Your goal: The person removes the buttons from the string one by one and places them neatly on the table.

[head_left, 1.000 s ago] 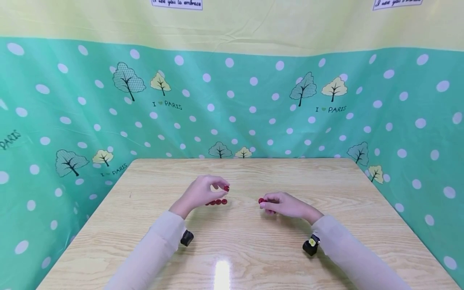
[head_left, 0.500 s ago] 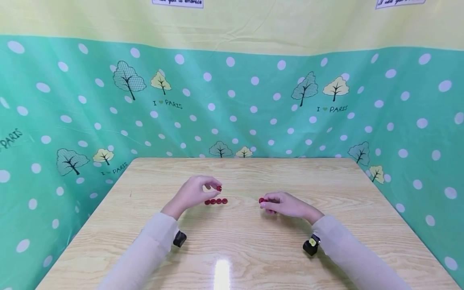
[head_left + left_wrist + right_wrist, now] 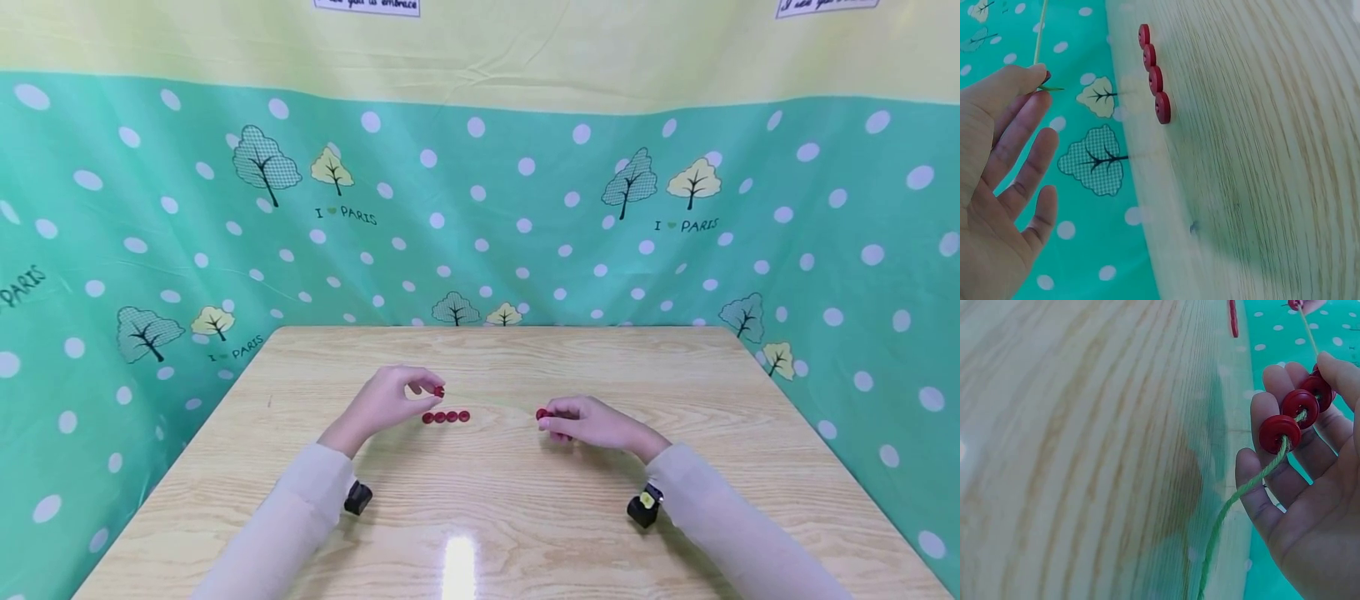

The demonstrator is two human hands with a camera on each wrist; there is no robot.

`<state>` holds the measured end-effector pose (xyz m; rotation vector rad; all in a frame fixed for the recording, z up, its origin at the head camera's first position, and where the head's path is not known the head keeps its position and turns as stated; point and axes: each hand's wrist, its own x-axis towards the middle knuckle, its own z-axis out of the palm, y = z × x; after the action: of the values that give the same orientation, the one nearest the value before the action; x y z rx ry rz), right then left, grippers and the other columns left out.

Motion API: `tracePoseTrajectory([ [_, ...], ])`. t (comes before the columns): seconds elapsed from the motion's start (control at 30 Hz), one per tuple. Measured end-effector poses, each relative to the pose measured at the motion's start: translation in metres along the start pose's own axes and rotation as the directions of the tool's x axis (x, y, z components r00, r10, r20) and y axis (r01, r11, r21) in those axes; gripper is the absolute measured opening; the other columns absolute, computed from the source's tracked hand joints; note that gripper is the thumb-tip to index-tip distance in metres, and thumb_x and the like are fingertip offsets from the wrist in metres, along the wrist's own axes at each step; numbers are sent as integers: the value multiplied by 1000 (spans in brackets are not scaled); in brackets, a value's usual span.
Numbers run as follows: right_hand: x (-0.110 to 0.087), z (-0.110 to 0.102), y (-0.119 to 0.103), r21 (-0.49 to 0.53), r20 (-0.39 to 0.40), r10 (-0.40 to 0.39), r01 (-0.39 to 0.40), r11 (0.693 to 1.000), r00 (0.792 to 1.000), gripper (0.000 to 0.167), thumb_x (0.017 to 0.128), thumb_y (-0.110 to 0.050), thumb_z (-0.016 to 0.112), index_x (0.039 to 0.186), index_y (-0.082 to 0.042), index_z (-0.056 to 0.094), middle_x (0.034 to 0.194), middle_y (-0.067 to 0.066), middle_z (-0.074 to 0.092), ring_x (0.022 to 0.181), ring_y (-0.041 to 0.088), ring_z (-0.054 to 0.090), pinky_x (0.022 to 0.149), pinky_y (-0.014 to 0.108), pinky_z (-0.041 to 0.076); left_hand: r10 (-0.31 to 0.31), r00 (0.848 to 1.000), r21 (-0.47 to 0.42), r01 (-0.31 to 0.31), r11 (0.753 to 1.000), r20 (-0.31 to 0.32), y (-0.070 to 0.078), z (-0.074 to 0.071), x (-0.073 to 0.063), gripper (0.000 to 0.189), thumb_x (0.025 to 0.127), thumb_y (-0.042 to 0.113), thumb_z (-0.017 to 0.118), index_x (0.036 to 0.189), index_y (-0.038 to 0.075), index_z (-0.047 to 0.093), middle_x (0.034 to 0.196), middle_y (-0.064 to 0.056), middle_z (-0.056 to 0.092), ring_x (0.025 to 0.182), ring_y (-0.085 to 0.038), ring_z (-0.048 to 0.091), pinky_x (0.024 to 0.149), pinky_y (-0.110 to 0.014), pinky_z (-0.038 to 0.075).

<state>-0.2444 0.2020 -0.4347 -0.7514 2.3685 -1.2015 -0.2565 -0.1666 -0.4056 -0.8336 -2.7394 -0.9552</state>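
My left hand is raised over the table's left half and pinches a red button between thumb and fingertips. In the left wrist view only a sliver of that button shows, with a short green string end beside it. My right hand pinches a red button between thumb and forefinger. Several red buttons lie along its fingers in the right wrist view, threaded on a green string whose tail hangs down. From there the string stretches to the button in my left hand.
Several loose red buttons lie in a short row on the wooden table, just below my left fingertips in the head view. A green dotted cloth hangs behind the table and along both sides.
My left hand has moved left with its red button, away from my right hand, uncovering the row of buttons on the table. The right hand has stayed in place.
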Motion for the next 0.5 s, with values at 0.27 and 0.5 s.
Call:
tracePoseTrajectory([
  [0.27,-1,0,-2,3,-5,6,-6,1000,1000,34,102,-37,58,96,-4,64,83,16,61,68,25,49,57,25,38,-2,1000,4,2,1000,-1,-4,-2,-3,21,89,21,77,109,14,76,103,7,73,90,-13,64,82,-46,54],
  [0.5,0,-1,0,2,-4,-3,3,1000,1000,34,103,-36,58,96,-3,65,83,18,62,71,28,51,58,25,38,-27,1000,-3,27,1000,-1,-7,-4,-6,20,89,20,77,108,14,77,103,7,73,91,-19,65,83,-47,54],
])
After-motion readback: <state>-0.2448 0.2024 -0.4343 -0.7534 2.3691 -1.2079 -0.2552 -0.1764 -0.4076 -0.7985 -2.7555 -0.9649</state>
